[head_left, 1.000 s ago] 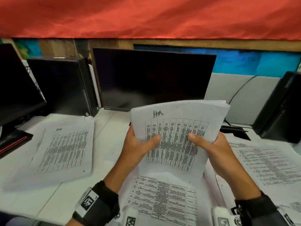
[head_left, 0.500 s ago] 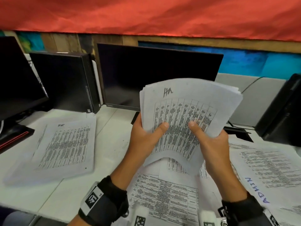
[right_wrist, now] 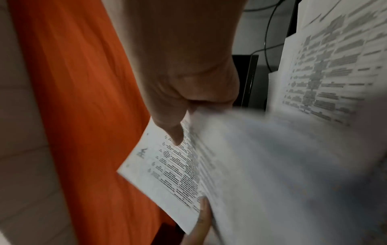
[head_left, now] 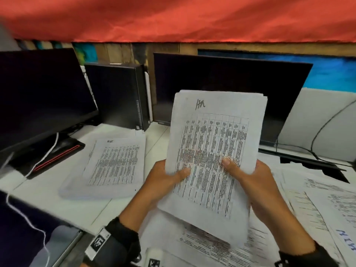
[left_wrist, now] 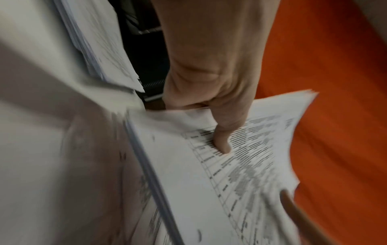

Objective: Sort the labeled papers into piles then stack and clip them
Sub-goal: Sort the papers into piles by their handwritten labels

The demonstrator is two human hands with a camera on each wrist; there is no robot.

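Observation:
I hold a thick stack of printed table sheets marked "HR" [head_left: 213,143] upright above the desk. My left hand [head_left: 165,180] grips its left edge, thumb on the front page. My right hand [head_left: 248,178] grips its right edge the same way. In the left wrist view my left hand [left_wrist: 215,106] pinches the HR stack [left_wrist: 240,174]. In the right wrist view my right hand [right_wrist: 180,106] pinches the HR stack [right_wrist: 173,170], blurred by motion. Another HR pile [head_left: 113,166] lies flat on the white desk [head_left: 57,205] to the left. Loose sheets [head_left: 217,249] lie under my hands.
Two dark monitors [head_left: 38,97] [head_left: 227,89] and a black computer case [head_left: 117,95] stand behind the piles. More papers, one with blue "ADMIN" lettering [head_left: 346,239], cover the desk at right. Cables [head_left: 323,132] run along the back. A red cloth [head_left: 177,18] hangs overhead.
The held HR stack has gone from bowed and fanned to straight and upright, with its sheets gathered together. The view has swung to the left.

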